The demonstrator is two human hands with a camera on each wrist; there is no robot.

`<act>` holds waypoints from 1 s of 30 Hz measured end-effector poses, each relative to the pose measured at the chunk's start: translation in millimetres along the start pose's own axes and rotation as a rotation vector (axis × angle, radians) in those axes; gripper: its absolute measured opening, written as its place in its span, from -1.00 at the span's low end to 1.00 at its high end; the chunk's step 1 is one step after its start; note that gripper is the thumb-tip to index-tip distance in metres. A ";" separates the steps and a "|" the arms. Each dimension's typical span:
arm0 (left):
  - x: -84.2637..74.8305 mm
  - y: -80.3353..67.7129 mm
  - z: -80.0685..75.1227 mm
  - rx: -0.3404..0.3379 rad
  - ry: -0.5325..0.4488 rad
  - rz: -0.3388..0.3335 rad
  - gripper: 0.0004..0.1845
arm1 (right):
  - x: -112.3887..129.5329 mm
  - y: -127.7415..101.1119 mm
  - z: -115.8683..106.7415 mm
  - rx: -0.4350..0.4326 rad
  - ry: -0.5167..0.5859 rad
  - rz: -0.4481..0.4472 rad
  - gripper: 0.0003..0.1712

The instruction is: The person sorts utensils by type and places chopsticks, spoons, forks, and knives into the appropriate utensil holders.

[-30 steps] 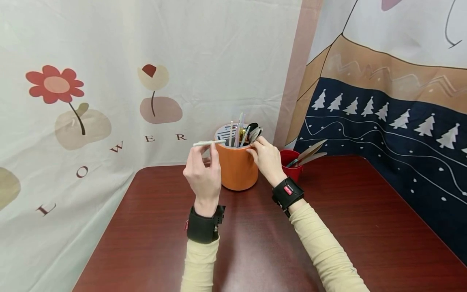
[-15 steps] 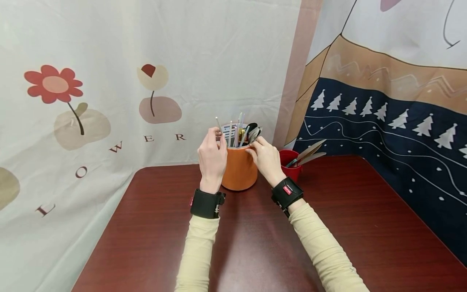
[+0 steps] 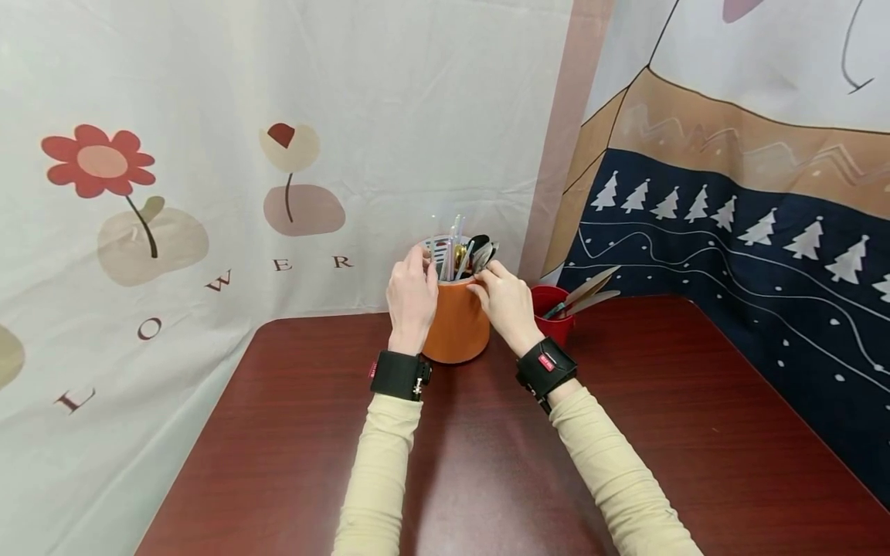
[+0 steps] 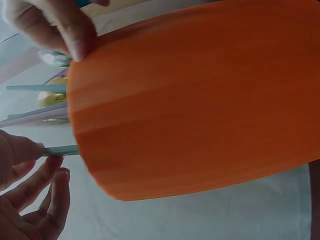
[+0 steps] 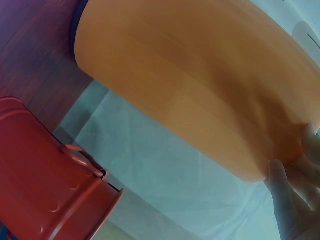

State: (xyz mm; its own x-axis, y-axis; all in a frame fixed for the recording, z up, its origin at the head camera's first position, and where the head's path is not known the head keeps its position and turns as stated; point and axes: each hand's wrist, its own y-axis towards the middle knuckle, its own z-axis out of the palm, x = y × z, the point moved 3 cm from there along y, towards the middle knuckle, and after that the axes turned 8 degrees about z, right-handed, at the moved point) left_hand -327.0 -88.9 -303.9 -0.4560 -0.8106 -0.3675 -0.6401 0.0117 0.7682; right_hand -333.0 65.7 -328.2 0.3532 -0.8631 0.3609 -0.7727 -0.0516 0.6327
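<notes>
Straw (image 4: 60, 150) is standing upright in orange holder (image 3: 455, 324), left hand (image 3: 412, 297) fingertips pinching it; right hand (image 3: 507, 303) is gripping the rim.

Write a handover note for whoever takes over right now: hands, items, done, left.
Left hand: at the near-left rim of the orange holder, pinching a thin pale stick that stands in the holder.
Right hand: fingers curled on the holder's right rim, steadying it.
Items: the holder stands at the back of the table with sticks and spoons upright in it. The red cup to its right has utensils in it.
Done: that stick is in the holder.
Left: let go of the stick; probably move the red cup's utensils next.
</notes>
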 end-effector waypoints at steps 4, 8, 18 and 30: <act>1.0 -4.4 3.3 0.011 0.003 0.012 -0.87 | 0.7 0.0 -0.4 -0.004 -0.001 -0.006 -0.74; 0.1 -16.4 5.0 0.038 0.022 0.027 -0.78 | 0.1 -0.8 -0.3 -0.005 -0.007 -0.006 -0.75; -9.3 -68.2 0.7 0.274 0.002 -0.009 -0.38 | -1.0 -1.4 0.0 -0.010 -0.022 -0.010 -0.77; -24.3 -101.8 -4.6 0.524 -0.029 -0.135 -0.19 | -7.9 -2.6 -8.6 0.136 0.082 0.030 -0.67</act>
